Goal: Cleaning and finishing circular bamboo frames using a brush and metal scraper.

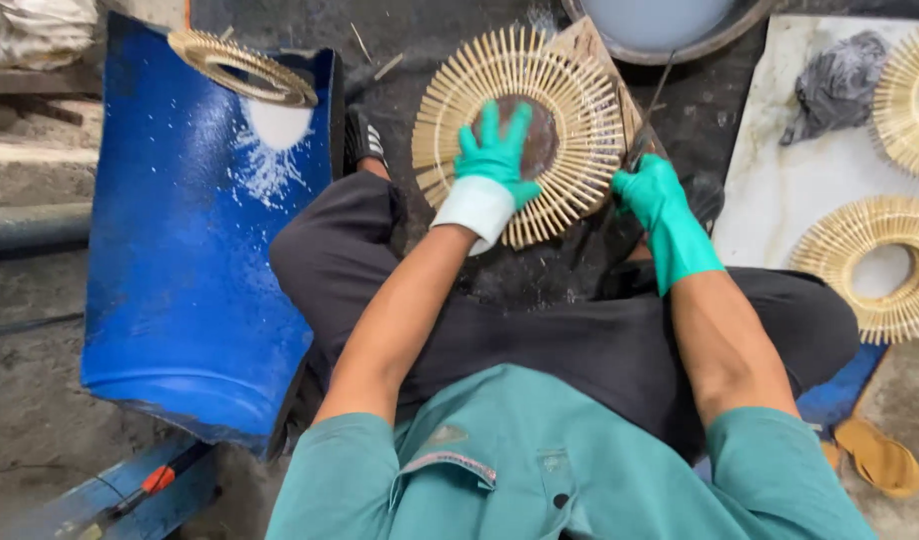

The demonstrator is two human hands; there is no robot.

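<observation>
A round sunburst frame of thin bamboo sticks (570,100) lies on a dark board in front of my knees. My left hand (495,160), in a green glove, presses flat on the frame's dark centre, fingers spread. At the frame's right edge my right hand (648,190), also gloved green, is closed around a thin dark tool (652,110) whose shaft points up toward a grey basin (670,25). I sit cross-legged in dark trousers and a teal shirt.
A curved blue plastic sheet (180,280) with white splashes lies at left, a bamboo ring (242,65) on its top edge. At right a white board (780,190) carries a grey rag (838,85) and two more sunburst frames (885,265). A sandal (880,458) lies at lower right.
</observation>
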